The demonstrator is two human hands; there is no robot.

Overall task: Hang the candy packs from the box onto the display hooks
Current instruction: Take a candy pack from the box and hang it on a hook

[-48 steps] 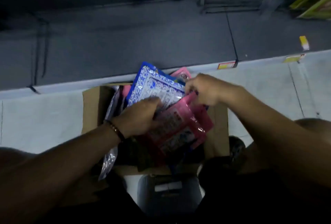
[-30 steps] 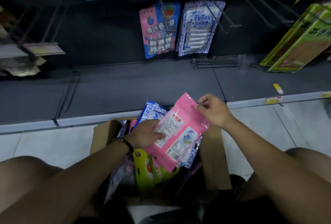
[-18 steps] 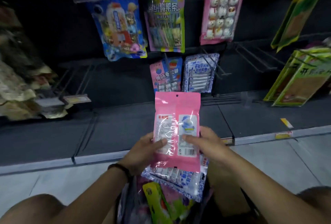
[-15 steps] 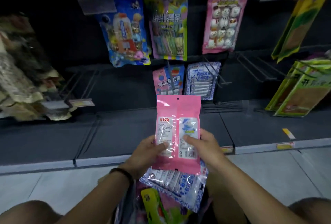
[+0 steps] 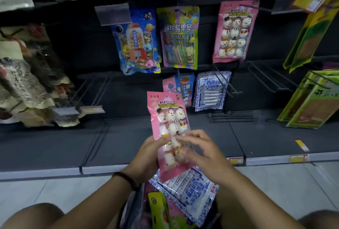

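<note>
I hold a pink snowman marshmallow pack [image 5: 169, 118] upright in front of the shelf, its printed front facing me. My left hand [image 5: 146, 157] grips its lower left edge and my right hand [image 5: 200, 152] covers its lower right part. A matching pink snowman pack [image 5: 235, 32] hangs on a hook up at the right. Below my hands, a blue-and-white pack [image 5: 189, 194] and a green pack [image 5: 157, 210] stick out of the box, whose walls are hidden.
Hanging on the dark rack are a blue cartoon pack [image 5: 137, 41], a rainbow sour-strip pack [image 5: 178, 38], a pink-blue roll pack [image 5: 180, 85] and a blue-white pack [image 5: 211, 90]. Bare hooks [image 5: 266, 78] jut out at right. Green packs [image 5: 311, 98] hang far right, pale bags [image 5: 23, 85] at left.
The pink pack came out of the box, rose in front of the rack, and has been turned from its label side to its snowman front. The view tilted up from the box.
</note>
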